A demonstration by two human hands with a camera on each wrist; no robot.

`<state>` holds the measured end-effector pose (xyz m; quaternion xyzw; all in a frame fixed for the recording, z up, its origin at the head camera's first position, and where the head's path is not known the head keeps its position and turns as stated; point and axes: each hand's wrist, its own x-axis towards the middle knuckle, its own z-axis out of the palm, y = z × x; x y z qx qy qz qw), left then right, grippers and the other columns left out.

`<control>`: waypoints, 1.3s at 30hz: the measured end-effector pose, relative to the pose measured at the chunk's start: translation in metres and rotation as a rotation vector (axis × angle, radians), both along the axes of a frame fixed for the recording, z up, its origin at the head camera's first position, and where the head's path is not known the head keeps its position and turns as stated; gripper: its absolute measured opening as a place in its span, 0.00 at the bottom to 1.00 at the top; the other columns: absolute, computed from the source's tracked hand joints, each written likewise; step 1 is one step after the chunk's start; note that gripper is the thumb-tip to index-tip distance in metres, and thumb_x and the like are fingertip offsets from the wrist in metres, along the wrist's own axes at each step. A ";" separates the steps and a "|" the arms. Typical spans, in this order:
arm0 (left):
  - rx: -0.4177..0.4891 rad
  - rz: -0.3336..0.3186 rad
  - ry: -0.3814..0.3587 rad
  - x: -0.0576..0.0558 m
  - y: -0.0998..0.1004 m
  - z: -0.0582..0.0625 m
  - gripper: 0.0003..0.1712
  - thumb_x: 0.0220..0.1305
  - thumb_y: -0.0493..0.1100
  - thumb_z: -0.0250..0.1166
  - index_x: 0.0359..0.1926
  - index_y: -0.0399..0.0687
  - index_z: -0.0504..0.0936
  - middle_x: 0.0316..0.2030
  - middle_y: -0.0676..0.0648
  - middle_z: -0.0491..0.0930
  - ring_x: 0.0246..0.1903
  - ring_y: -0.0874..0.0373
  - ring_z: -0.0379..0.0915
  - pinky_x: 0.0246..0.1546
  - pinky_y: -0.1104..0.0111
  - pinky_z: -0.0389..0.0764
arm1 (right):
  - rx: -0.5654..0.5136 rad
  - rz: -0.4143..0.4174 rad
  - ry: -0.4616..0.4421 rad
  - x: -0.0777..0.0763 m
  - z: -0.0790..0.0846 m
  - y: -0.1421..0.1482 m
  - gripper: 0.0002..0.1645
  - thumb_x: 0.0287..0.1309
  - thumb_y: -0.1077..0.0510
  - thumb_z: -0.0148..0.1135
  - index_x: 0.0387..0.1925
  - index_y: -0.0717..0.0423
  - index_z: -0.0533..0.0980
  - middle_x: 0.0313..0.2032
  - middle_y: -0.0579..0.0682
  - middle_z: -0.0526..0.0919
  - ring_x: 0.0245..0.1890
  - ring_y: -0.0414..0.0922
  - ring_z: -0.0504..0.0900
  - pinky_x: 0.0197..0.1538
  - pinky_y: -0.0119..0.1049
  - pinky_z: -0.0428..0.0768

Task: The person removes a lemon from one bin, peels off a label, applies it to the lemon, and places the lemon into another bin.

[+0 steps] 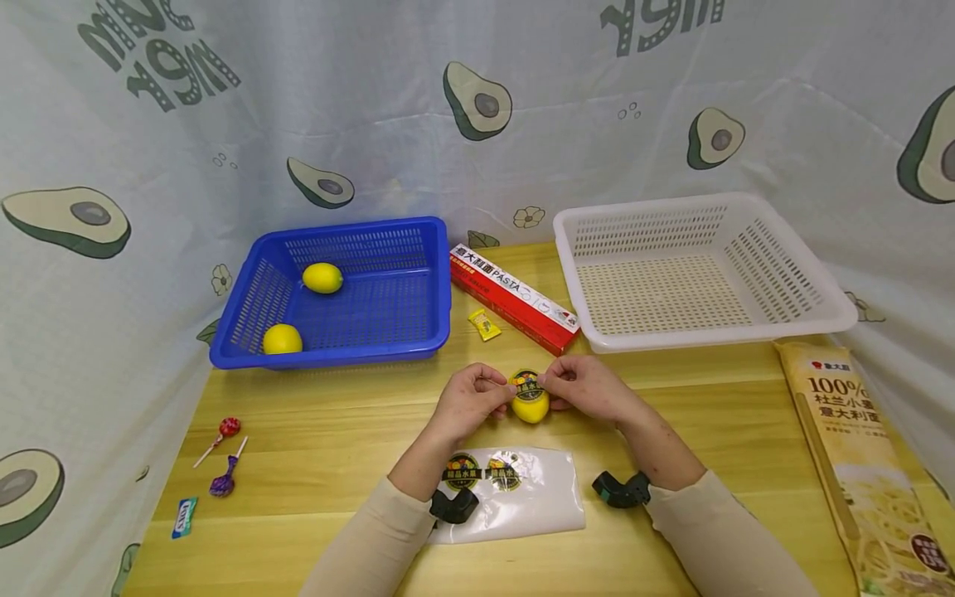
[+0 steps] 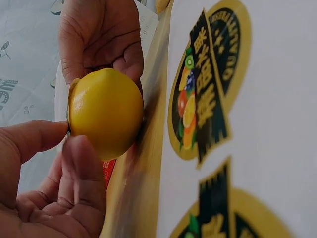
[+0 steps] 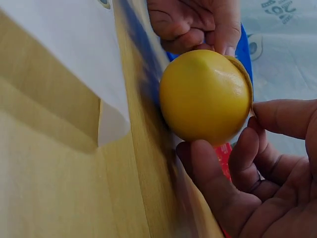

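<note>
A yellow lemon [image 1: 531,411] sits on the table between both hands, with a round black-and-gold sticker [image 1: 528,385] over its upper side. My left hand [image 1: 467,403] pinches the sticker's left edge between thumb and finger. At the opposite edge, the right hand [image 1: 594,390] pinches the sticker, and its other fingers lie beside the fruit. In the right wrist view, the sticker's rim [image 3: 244,74] stands out a little from the lemon's skin [image 3: 203,99]. A white sticker sheet [image 1: 533,510] with two stickers left visible lies nearer the person, partly under the left wrist.
Two lemons lie in a blue basket [image 1: 443,290] at the back left. A white basket [image 1: 716,339] stands back right. Between them are a red pasta box [image 1: 515,300] and a yellow-wrapped candy [image 1: 484,324]. Lollipops [image 1: 230,426] lie left; a pasta bag [image 1: 858,464] lies right.
</note>
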<state>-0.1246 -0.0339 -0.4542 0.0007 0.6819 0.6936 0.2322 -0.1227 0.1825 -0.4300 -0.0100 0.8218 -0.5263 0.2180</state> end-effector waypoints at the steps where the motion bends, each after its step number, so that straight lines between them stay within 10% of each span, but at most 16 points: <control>1: -0.008 -0.008 -0.012 0.000 0.000 0.000 0.16 0.63 0.36 0.69 0.48 0.32 0.77 0.27 0.50 0.79 0.23 0.62 0.77 0.28 0.71 0.84 | -0.011 -0.005 -0.007 0.000 0.000 0.000 0.14 0.70 0.56 0.62 0.38 0.66 0.77 0.40 0.55 0.84 0.36 0.43 0.84 0.46 0.40 0.88; 16: 0.059 -0.076 0.008 0.007 0.003 0.013 0.34 0.69 0.45 0.68 0.69 0.40 0.65 0.58 0.32 0.80 0.40 0.51 0.87 0.47 0.52 0.87 | 0.100 -0.076 0.200 0.014 0.021 -0.006 0.13 0.67 0.51 0.66 0.37 0.58 0.78 0.31 0.49 0.80 0.31 0.44 0.73 0.32 0.31 0.72; 27: 0.173 -0.043 0.089 0.016 0.006 0.023 0.30 0.67 0.35 0.68 0.66 0.37 0.67 0.59 0.31 0.77 0.47 0.56 0.84 0.52 0.49 0.85 | 0.098 -0.107 0.199 0.018 0.022 -0.024 0.28 0.71 0.42 0.60 0.57 0.60 0.73 0.43 0.59 0.82 0.30 0.45 0.84 0.34 0.35 0.84; 39: 0.208 -0.061 0.109 0.024 0.010 0.033 0.31 0.64 0.30 0.68 0.65 0.35 0.67 0.54 0.37 0.73 0.42 0.61 0.82 0.49 0.52 0.87 | 0.037 -0.098 0.165 0.020 0.019 -0.029 0.24 0.69 0.41 0.63 0.44 0.60 0.80 0.30 0.54 0.83 0.26 0.44 0.84 0.32 0.39 0.87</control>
